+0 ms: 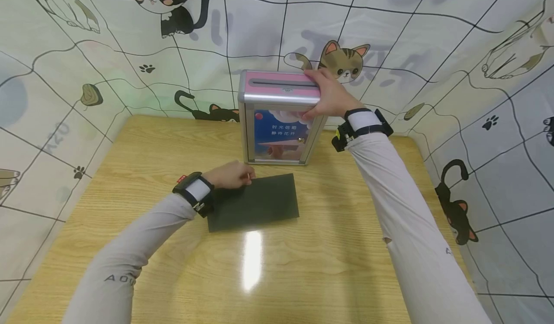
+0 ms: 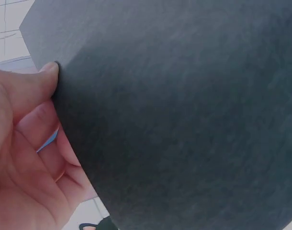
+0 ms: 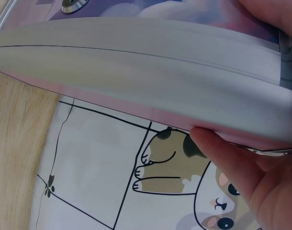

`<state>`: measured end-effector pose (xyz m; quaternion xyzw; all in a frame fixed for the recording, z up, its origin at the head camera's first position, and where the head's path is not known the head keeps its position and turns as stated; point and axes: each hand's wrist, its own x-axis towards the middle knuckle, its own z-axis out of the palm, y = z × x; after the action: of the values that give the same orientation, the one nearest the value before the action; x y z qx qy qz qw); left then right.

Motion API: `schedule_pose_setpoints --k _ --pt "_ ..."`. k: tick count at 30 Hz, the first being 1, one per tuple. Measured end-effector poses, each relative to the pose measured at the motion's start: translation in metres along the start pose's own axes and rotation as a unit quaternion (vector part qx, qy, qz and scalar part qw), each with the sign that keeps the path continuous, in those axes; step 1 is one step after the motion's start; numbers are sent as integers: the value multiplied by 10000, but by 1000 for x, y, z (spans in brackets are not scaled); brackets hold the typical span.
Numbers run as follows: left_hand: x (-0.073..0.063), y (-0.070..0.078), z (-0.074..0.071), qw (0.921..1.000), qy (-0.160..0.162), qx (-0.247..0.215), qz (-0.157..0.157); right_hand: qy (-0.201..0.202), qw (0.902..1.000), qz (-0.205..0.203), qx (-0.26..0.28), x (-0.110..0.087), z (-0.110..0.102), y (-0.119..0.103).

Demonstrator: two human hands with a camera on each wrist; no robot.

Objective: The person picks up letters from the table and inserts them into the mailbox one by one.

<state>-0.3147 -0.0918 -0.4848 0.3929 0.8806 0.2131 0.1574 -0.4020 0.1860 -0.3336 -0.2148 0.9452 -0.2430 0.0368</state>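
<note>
My left hand [image 1: 230, 175] pinches the upper edge of a dark, flat rectangular sheet [image 1: 257, 203], which could be a card or an envelope. In the left wrist view the thumb [image 2: 49, 81] lies on its near face, with the fingers behind. Just beyond the sheet, a pink and silver ballot-style box [image 1: 281, 90] stands upright, with a long slot in its top and a printed blue front panel. My right hand [image 1: 332, 94] grips its top right corner. The right wrist view shows fingers on both sides of the box's metal side [image 3: 136, 62].
The box stands near the back edge of the wooden table [image 1: 298, 266]. Behind it hangs a cat-patterned cloth [image 1: 259, 31], which continues along both sides. A small round lock [image 1: 300, 140] sits on the box's front.
</note>
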Motion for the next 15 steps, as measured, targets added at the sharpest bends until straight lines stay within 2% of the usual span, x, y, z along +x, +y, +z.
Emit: schedule_pose_setpoints --k 8,15 --pt "5 19 -19 9999 -38 163 3 -13 10000 32 64 -1 -1 -1" --pt "5 30 -36 10000 53 24 68 -11 10000 -32 39 -1 0 -1"
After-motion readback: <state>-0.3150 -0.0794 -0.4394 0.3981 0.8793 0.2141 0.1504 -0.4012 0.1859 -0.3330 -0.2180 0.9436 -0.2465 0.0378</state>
